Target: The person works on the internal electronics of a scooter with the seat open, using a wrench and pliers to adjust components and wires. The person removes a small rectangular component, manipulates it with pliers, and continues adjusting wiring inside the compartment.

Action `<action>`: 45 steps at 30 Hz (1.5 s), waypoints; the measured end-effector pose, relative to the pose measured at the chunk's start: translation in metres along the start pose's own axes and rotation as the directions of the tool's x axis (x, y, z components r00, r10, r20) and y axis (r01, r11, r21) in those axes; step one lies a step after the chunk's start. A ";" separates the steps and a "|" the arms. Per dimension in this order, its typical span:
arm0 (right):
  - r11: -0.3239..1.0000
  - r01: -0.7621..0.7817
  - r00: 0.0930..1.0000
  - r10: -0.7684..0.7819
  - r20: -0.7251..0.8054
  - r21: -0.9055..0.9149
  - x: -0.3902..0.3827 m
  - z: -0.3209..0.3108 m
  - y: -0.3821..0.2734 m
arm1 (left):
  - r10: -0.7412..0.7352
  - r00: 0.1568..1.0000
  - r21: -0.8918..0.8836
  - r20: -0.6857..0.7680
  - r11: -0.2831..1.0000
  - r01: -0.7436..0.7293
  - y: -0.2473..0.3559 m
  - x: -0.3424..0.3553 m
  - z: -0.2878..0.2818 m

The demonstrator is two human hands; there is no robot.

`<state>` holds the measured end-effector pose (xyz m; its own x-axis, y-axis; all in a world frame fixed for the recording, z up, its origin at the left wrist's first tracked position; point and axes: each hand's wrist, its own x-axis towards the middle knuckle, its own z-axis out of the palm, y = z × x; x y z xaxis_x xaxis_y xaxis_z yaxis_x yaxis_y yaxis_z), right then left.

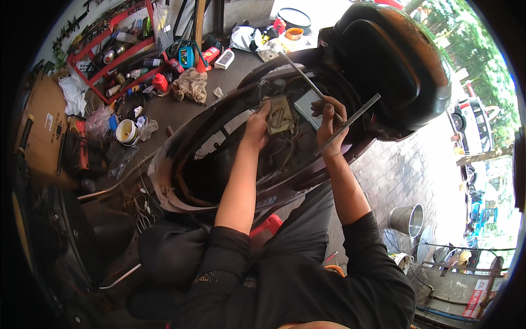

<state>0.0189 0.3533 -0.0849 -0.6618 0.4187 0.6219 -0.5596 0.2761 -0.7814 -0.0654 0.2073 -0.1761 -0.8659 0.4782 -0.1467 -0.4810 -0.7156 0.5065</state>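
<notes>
My left hand (256,123) grips the edge of a grimy beige electrical unit (280,114) inside an opened scooter body (178,159), with wires around it. My right hand (331,125) is closed round a long metal T-handle tool (298,74); its crossbar (364,107) runs diagonally past my knuckles and its shaft points toward the upper left. A silver finned part (304,109) sits just beside the beige unit, partly behind my right hand. A large dark rear case (392,66) stands beyond my right hand.
At the back left are a red rack (98,68) of bottles and tools, a white bucket (126,133), rags (190,85) and cardboard (46,126). A steel bucket (405,219) stands right on the paving, a white vehicle (474,126) farther off. The scooter's dark seat or panel (66,236) lies lower left.
</notes>
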 end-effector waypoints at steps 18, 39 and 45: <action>0.985 -0.165 0.984 0.168 -0.058 0.054 0.011 -0.004 -0.011 | 0.002 0.994 0.091 -0.109 0.996 0.008 -0.008 0.021 -0.018; 1.000 -0.027 1.000 0.027 0.008 -0.007 0.001 -0.001 -0.010 | 0.010 1.000 0.172 0.027 0.985 -0.015 -0.002 0.007 -0.011; 0.999 0.048 0.998 -0.049 0.042 0.019 0.002 -0.004 -0.001 | 0.038 0.999 0.230 0.004 0.972 -0.038 -0.004 0.006 -0.008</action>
<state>0.0202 0.3568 -0.0831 -0.6541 0.3679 0.6609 -0.6002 0.2793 -0.7495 -0.0699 0.2097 -0.1858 -0.8828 0.4531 -0.1239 -0.4036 -0.5968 0.6935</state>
